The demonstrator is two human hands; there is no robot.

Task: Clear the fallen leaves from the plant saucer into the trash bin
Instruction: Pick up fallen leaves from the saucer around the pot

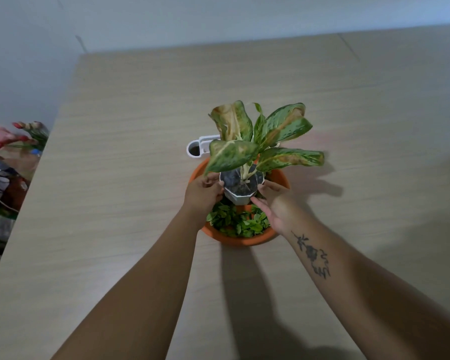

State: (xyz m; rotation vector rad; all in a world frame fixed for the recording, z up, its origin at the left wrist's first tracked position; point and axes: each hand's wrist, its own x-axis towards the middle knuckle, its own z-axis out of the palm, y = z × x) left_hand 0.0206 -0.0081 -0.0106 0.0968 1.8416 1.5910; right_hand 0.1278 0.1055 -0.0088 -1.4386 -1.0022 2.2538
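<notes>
A white faceted plant pot with a green, yellow-blotched plant stands inside an orange saucer on the wooden table. Small green fallen leaves lie in the saucer's near half. My left hand grips the pot's left side. My right hand holds its right side, fingers wrapped around the wall. Whether the pot is lifted off the saucer I cannot tell. No trash bin is visible.
A white container with a round opening lies just behind the saucer. The table ends at the left, where pink flowers and a cluttered pile sit beyond its edge. A wall rises behind.
</notes>
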